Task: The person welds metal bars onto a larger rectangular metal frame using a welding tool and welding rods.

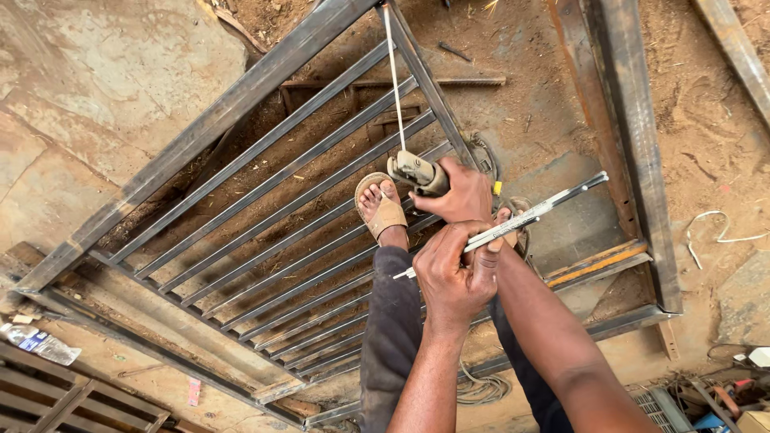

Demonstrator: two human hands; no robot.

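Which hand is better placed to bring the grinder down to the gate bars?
Probably the right hand: it already grips the grinder above the gate; the left hand holds a metal strip.

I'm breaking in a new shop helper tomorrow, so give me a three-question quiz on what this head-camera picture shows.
1. True or false: the left hand grips a flat metal strip.
2. Which tool does the right hand hold? A) hammer B) angle grinder C) paint brush
3. In a few words: what does the sandalled foot rest on?

Key
1. True: the hand closes around the strip, which sticks out up and to the right.
2. B: a corded grinder, its white cable running up out of view.
3. On the bars of the metal gate frame lying over the dirt ground.
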